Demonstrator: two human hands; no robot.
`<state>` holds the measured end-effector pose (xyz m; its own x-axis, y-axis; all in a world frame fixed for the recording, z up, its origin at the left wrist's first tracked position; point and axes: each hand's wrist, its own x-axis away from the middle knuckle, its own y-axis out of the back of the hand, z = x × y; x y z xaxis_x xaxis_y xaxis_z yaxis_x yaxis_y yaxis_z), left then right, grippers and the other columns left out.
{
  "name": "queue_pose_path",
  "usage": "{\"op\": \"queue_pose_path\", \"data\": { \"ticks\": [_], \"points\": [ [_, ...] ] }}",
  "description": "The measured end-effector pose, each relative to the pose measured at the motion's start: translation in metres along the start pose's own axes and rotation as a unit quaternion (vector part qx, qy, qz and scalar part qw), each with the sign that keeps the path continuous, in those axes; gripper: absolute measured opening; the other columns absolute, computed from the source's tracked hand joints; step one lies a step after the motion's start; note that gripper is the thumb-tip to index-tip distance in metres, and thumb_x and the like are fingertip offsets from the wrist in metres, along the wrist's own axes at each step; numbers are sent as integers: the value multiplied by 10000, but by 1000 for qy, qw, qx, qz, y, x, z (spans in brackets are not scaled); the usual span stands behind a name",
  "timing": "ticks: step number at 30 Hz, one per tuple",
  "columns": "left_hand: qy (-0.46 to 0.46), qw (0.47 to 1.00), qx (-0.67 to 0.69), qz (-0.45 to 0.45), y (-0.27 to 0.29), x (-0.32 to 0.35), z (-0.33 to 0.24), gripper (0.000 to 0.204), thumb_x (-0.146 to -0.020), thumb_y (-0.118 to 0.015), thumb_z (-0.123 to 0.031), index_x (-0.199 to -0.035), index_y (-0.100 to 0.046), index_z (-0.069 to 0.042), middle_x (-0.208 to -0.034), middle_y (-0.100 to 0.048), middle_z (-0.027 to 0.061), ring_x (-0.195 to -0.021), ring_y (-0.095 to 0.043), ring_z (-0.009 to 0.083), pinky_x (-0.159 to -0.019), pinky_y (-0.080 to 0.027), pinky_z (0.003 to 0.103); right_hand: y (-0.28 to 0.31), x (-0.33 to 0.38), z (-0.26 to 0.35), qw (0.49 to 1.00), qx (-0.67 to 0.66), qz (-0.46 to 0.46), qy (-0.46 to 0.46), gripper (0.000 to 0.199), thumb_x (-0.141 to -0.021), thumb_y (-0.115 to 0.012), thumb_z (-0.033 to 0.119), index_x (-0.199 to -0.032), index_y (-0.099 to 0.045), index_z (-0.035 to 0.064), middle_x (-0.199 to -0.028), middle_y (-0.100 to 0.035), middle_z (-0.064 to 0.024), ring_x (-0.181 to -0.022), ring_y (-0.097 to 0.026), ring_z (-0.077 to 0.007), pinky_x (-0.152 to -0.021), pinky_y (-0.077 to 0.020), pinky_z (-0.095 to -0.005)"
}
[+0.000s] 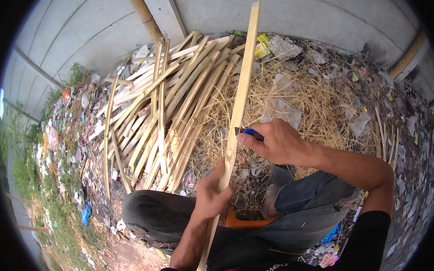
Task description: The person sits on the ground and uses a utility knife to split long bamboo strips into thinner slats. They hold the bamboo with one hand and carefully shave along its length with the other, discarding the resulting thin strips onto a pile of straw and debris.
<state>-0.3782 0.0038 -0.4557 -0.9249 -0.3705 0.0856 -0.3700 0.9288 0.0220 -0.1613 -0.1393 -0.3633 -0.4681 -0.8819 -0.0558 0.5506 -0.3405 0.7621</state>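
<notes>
While our left hand (210, 195) is closing its fingers around the lower part of a long bamboo strip (240, 95), we are holding that strip nearly upright, its top end leaning slightly to the right and reaching toward the concrete wall (87, 30). Our right hand (274, 142) is curling tightly around a blue-handled knife (248, 132), and the blade is pressing against the strip's right edge, just above the left hand. Both hands are gripping firmly, with neither one open. We are sitting with knees bent over a bed of dry straw (313, 105). Beyond the left hand, a pile of split bamboo slats (170, 110) is lying fanned across the ground. Scattered litter (69, 125) is covering the ground left of the pile.
</notes>
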Motion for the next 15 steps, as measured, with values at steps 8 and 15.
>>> {"op": "queue_pose_path", "data": {
  "ticks": [8, 15],
  "points": [
    [39, 997, 68, 24, -1, -2, -18, 643, -872, -670, 70, -1471, -441, 120, -1060, -608, 63, -875, -556, 93, -723, -449, 253, 2, -16, -19, 973, -153, 144, -91, 707, -980, -542, 649, -668, -661, 26, -524, -562, -112, -479, -546, -292, -520, -434, -422],
    [68, 994, 81, 5, -2, -3, -27, 637, -880, -690, 53, -1466, -449, 120, -1129, -619, 95, -1019, -566, 124, -855, -466, 285, 3, 0, 10, 997, 76, -14, 4, 675, -956, -564, 650, -759, -692, 17, -581, -632, -125, -565, -660, -318, -583, -523, -429]
  ]
}}
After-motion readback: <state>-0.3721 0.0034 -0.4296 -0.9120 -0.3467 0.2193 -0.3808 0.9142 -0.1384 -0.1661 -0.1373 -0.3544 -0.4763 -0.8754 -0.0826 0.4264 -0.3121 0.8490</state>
